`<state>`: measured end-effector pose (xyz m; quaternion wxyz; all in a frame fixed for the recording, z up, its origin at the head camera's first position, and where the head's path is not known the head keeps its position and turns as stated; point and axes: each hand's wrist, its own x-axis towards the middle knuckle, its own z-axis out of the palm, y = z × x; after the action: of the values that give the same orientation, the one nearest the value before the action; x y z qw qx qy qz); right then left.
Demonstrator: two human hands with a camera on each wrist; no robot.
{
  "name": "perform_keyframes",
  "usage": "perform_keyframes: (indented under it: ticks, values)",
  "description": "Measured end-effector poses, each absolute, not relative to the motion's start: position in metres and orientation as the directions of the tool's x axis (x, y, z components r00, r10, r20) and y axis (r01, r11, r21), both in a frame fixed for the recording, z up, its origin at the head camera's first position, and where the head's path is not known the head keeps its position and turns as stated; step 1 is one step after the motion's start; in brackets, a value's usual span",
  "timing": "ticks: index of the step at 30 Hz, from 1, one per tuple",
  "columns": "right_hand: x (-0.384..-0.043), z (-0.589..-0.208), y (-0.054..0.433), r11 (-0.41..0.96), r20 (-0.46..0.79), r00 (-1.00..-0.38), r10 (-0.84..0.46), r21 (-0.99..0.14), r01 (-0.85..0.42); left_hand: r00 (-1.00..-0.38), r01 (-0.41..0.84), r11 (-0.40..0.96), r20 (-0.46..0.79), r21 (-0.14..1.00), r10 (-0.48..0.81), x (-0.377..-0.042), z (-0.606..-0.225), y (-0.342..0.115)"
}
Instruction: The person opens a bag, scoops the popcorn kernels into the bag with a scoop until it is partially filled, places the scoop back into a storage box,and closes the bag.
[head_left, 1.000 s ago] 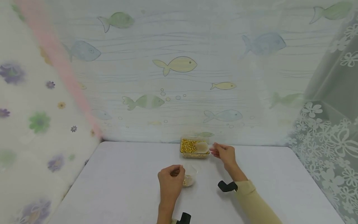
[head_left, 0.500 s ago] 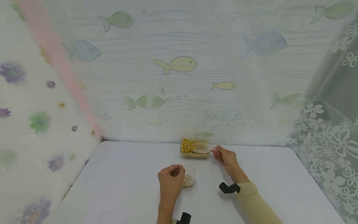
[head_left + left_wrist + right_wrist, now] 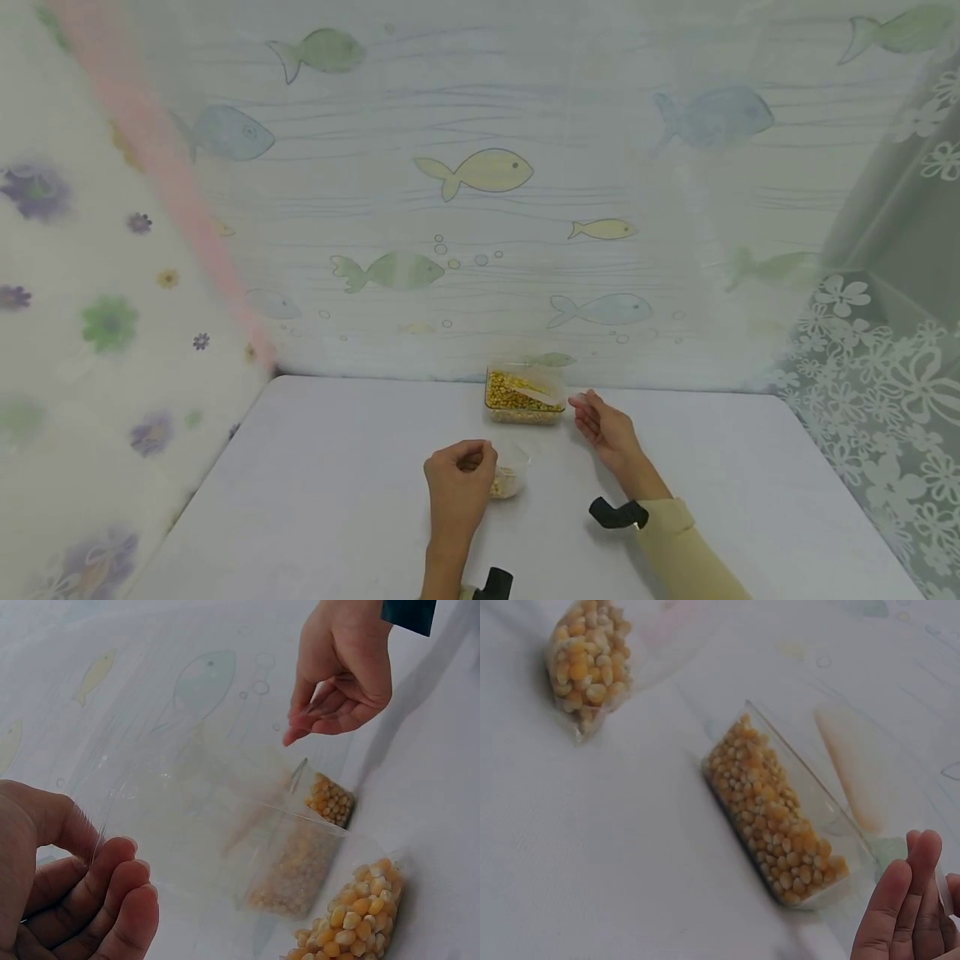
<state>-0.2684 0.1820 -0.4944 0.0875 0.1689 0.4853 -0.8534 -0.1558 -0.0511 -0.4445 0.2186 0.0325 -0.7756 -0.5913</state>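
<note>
Corn kernels lie in a clear rectangular container [image 3: 522,417] at the table's back edge. My right hand [image 3: 609,429] pinches the thin handle [image 3: 943,891] of a whitish scoop [image 3: 536,396] just right of the container. The scoop is tilted on edge over the kernels; how many kernels it carries I cannot tell. Nearer, my left hand [image 3: 459,483] pinches the rim of a clear plastic bag [image 3: 507,481] between thumb and fingertips. Corn kernels [image 3: 360,915] fill the bag's bottom, which rests on the table. The upper part of the bag stands raised in the left wrist view.
A white-covered table [image 3: 337,475] bears the bag and the container. Behind it hangs a pale sheet [image 3: 480,225] printed with fish, close to the container. Flowered curtains [image 3: 105,417] hang on both sides. A black wrist mount [image 3: 618,512] sits on the right wrist.
The scoop has turned from lying broad side up to standing on edge over the kernels. My right hand has shifted slightly right and nearer. The left hand has stayed at the bag.
</note>
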Motion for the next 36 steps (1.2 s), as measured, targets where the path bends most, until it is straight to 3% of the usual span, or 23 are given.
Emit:
perform_keyframes:
  ticks: [36]
  values:
    - [-0.228, -0.467, 0.178, -0.520, -0.356, -0.932, -0.069, -0.784, 0.339, -0.899, 0.226, 0.311, 0.320, 0.923, -0.299, -0.155, -0.445, -0.048]
